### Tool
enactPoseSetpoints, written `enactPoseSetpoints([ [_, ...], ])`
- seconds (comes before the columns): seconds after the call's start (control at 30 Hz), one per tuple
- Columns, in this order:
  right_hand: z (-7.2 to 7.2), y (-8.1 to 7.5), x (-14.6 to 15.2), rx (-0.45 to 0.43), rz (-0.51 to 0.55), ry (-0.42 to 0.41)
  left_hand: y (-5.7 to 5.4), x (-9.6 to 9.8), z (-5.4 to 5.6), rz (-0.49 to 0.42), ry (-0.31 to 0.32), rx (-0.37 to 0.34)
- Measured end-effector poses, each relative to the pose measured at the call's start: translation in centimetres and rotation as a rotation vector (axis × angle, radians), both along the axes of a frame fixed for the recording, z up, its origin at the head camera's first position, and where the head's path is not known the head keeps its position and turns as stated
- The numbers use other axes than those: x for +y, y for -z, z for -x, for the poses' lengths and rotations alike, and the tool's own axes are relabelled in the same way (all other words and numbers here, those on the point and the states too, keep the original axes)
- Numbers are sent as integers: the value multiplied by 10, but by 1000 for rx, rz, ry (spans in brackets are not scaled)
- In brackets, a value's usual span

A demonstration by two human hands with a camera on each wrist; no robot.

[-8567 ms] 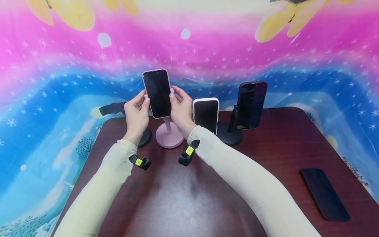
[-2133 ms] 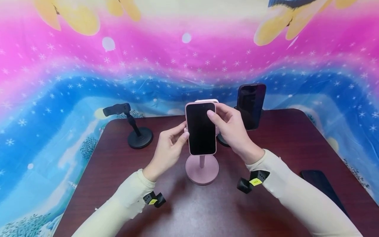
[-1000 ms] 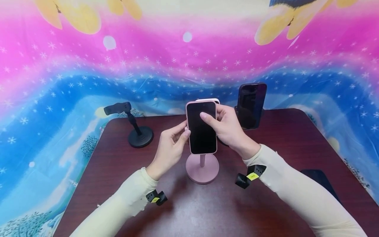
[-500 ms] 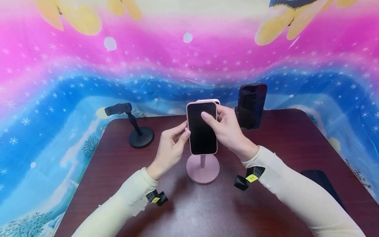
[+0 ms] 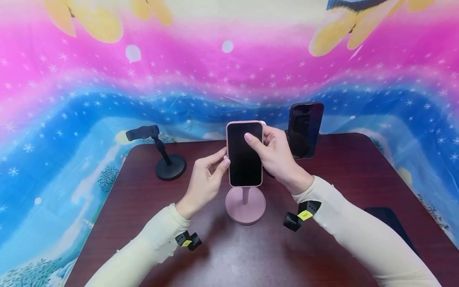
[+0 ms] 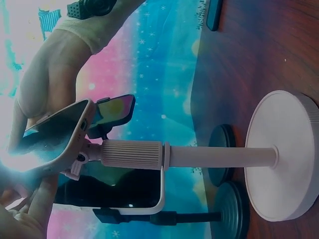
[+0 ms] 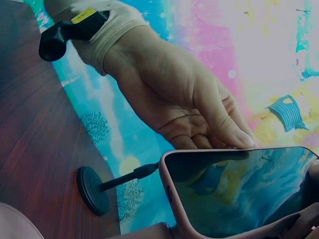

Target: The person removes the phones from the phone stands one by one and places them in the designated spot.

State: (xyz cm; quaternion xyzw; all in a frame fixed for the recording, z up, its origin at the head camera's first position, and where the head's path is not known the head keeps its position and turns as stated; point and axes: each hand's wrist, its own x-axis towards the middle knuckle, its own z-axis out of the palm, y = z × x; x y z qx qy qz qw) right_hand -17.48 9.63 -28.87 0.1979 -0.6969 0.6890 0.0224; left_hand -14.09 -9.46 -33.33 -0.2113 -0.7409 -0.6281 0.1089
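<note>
A phone in a pink case (image 5: 244, 169) stands upright on a pink phone stand (image 5: 245, 207), its dark screen facing me. My left hand (image 5: 201, 181) pinches the phone's left edge at the holder, about halfway up. With my right hand (image 5: 281, 159) I grip the upper right edge, thumb over the screen and fingers behind. In the left wrist view the stand's pole (image 6: 219, 156) and ribbed collar (image 6: 131, 154) show below the phone. My right fingertips and most of the holder are hidden behind the phone.
Right behind is a white-framed phone (image 6: 160, 191) on a black stand. Another dark phone (image 5: 306, 127) stands upright at the back right. A black phone stand (image 5: 170, 165) is at the left. A black phone (image 5: 389, 223) lies at the right, partly covered by my sleeve.
Since the oldest frame, the pink stand with its phone has moved right and nearer, before the white-framed phone. My right thumb has shifted onto the screen. Lately the phone's top has risen slightly.
</note>
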Motion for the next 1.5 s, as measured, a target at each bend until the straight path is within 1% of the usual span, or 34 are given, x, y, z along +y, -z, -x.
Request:
enactPoseSetpoints([
  [0.2,0,-3,0,-1,-7,6,0,-2,1,16,7,4],
  [0.33,2,-5,0,16,-4,9,-1,-2,1,23,10,5],
  [0.47,5,-10,-1,33,17,6,-3,-3,0,44,1,-3],
  [0.63,7,-16,-2,38,19,10,-1,-5,-1,57,-7,-10],
  [0.93,10,-16,-1,58,18,14,-5,-3,0,47,14,3],
  [1.3,10,-19,-4,58,35,19,-3,-5,2,58,7,-1],
  [1.5,10,-21,-5,53,38,21,-3,-5,2,63,5,8],
])
